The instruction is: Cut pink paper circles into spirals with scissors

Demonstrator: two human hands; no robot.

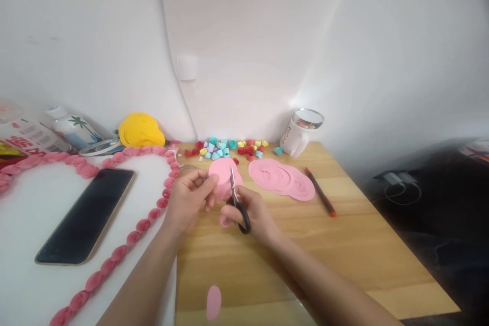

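Left hand (pixel 188 196) pinches pink paper disc (pixel 221 168) — likely light, easily creased; hold its rim opposite the right hand (pixel 256 210), which grips black-handled scissors (pixel 236 200).

White walls (pixel 397 51) rise behind a wooden table (pixel 362 254).

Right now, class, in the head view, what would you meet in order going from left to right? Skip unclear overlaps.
Palm-printed white bottle, yellow rounded paper pieces, left hand, black-handled metal scissors, flat pink paper spirals, slim black-and-red pen, white plugs.
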